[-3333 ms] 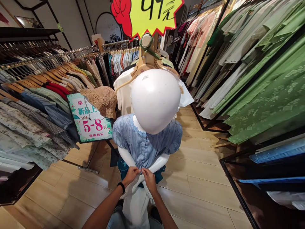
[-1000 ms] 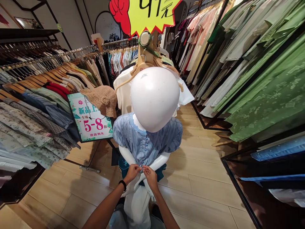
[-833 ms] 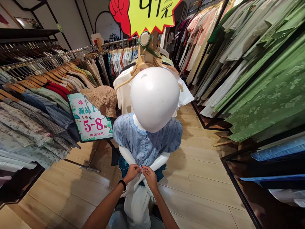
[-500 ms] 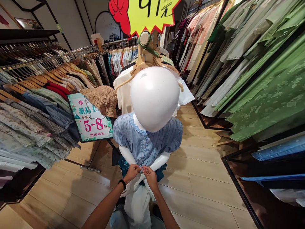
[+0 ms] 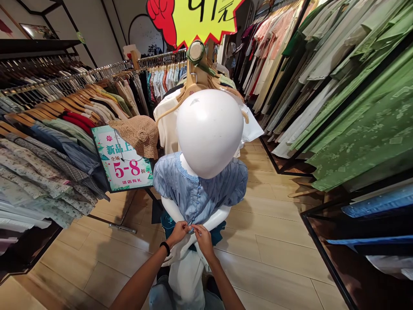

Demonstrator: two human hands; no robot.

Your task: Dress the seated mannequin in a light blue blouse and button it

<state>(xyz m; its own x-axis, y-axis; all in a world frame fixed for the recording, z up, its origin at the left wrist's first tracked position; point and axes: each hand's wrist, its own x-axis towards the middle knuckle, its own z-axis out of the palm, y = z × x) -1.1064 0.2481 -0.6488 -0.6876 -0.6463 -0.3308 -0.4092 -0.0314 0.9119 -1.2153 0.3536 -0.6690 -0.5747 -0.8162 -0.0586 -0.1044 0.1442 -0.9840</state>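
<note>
Among hanging clothes [image 5: 361, 137], pinching blue blouse [image 5: 209, 196] low in front with left hand [image 5: 178, 233] and right hand [image 5: 204, 237]; likely light, soft, best held there.

Left forearm [image 5: 142, 275], bare along its visible length, with a narrow black band [image 5: 166, 246] encircling the wrist just behind the left hand [image 5: 179, 234]; the band is plain and closely fitted, its surface detail too small to resolve. Right forearm [image 5: 224, 280] and right hand [image 5: 203, 240], both bare and slender. Lower margin: pale blue legwear [image 5: 158, 297], resembling washed denim, visible only in part.
</note>
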